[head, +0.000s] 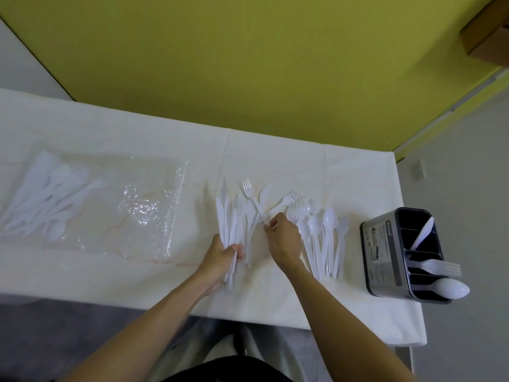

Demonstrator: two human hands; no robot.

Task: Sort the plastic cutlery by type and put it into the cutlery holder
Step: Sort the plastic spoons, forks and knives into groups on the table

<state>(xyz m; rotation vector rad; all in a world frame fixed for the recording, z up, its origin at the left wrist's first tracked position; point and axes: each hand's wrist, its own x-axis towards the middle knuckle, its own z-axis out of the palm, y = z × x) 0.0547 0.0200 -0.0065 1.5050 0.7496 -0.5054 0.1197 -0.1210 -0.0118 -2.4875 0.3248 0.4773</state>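
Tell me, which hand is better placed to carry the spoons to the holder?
Probably the right hand: though pinching a fork, it lies beside the spoons, nearer the holder. The left hand grips knives.

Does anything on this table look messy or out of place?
Mildly. Between the knives the left hand grips and the neat row of spoons, forks and a stray knife lie crossed in a heap; the right hand pinches one fork there. More cutlery sits jumbled in the clear plastic bag on the left.
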